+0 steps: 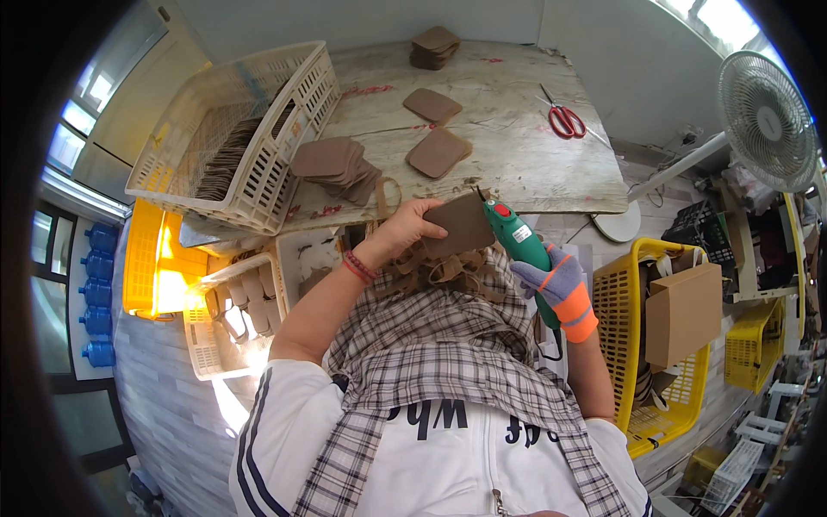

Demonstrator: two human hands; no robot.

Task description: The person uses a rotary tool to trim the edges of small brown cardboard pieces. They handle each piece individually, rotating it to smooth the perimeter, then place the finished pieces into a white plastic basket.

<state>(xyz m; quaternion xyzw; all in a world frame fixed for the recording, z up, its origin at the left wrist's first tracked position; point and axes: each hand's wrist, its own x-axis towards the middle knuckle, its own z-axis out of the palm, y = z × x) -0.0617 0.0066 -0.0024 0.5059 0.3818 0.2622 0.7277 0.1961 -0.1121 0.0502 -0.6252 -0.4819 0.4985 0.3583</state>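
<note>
With the left hand pinching the brown leather piece at the table edge, the gloved right hand, wrapped around the green trimming tool, should probably steady its tip against the edge.

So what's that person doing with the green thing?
A person holds a brown leather-like piece in the bare left hand. The right hand, in a grey and orange glove, grips a green power tool with its tip at the piece's edge. More brown pieces lie on the worn table, beside red scissors and a white basket. A heap of brown strips sits on the lap.
</note>
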